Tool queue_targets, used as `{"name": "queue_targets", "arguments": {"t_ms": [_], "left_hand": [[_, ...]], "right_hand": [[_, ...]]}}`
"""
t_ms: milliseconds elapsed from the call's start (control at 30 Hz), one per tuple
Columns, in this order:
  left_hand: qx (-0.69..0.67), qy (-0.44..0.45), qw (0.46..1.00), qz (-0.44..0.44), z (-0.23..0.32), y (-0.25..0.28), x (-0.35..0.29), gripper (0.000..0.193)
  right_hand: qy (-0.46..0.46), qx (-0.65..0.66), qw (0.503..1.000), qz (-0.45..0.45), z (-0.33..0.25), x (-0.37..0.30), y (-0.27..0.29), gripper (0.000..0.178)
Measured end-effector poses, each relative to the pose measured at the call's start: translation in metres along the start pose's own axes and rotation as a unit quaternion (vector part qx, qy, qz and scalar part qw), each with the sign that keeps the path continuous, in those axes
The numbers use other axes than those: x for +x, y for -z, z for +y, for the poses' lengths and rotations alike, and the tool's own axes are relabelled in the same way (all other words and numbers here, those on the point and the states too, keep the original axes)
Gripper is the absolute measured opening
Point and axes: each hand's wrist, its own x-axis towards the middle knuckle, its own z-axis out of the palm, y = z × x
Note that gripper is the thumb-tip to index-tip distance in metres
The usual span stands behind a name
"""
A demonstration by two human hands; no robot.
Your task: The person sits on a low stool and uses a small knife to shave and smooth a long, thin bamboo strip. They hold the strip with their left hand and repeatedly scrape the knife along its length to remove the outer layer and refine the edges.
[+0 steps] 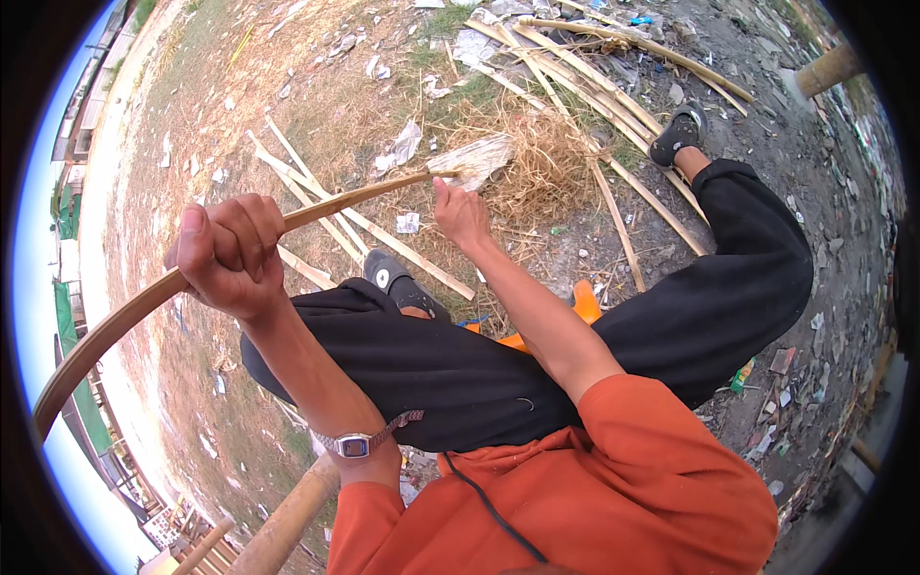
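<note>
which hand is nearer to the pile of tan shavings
Right. In the picture, the right hand is just lower-left of the pile of tan shavings; the left hand is much farther left, closed around a strip.

Wore plain orange-red in the shirt (594,498), with a black cord (482,491) down it, and plain black in the trousers (460,374). Showed silver on the watch (331,444), blue-grey on its dial (356,447); dark grey on the shoes (682,127), dotted white. Ran tan to darker brown along the strip (359,196), pale yellow along the slats (431,267), golden brown through the straw (544,168). Glowed orange on the plastic (585,302). Spread sandy tan with green patches across the ground (230,163), almost white by its left edge, dark grey and flecked white toward its right edge. Flashed blue on a scrap (641,20) by its far edge.
</note>
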Motion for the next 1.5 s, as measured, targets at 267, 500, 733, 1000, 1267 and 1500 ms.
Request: {"name": "queue_targets", "arguments": {"t_ms": [267, 500, 733, 1000, 1267, 1500], "left_hand": [[-0.007, -0.056, 0.998, -0.02, 0.0, -0.016, 0.002, 0.044], [-0.021, -0.038, 0.999, 0.008, -0.003, -0.008, -0.004, 0.044], [-0.034, -0.039, 0.998, -0.023, -0.003, -0.014, -0.001, 0.047], [-0.053, -0.042, 0.997, -0.038, -0.004, -0.011, 0.005, 0.047], [-0.048, -0.036, 0.998, -0.022, -0.004, -0.009, 0.001, 0.046], [0.03, 0.018, 0.998, 0.043, 0.002, -0.013, -0.005, 0.047]], "right_hand": [[-0.189, -0.072, 0.979, 0.026, 0.117, -0.019, -0.004, 0.071], [-0.045, 0.059, 0.996, -0.039, 0.035, -0.025, 0.011, 0.071], [-0.098, -0.026, 0.994, -0.034, 0.051, 0.013, -0.001, 0.071], [-0.111, -0.052, 0.992, -0.032, 0.052, 0.025, -0.014, 0.071], [-0.033, -0.214, 0.976, 0.01, 0.07, 0.024, -0.01, 0.064], [-0.013, -0.168, 0.986, -0.012, 0.012, 0.019, 0.045, 0.07]]}}
